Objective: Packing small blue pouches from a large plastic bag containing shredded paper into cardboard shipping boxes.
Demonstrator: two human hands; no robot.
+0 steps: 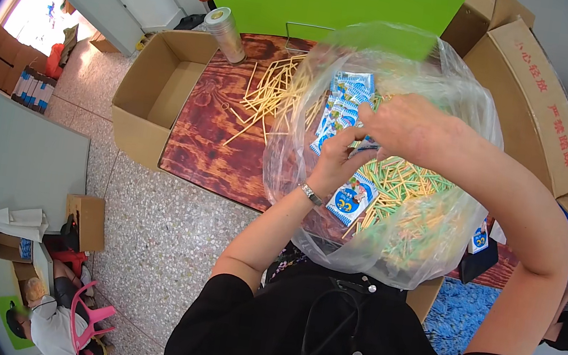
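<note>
Left hand point(340, 158): we pinch the blue packets point(343, 109).
Right hand point(401, 121): we grip the clear bag point(448, 92).
Table point(208, 145): loose sticks point(274, 92).

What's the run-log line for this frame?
left hand: gripping clear plastic bag | right hand: gripping bag | inside: blue sachets, sticks

Dark wood counter point(208, 145): loose pale sticks point(273, 96), green and yellow sticks point(399, 183), blue-white packets point(352, 200), silver tape roll point(223, 29) at far-left corner.
</note>
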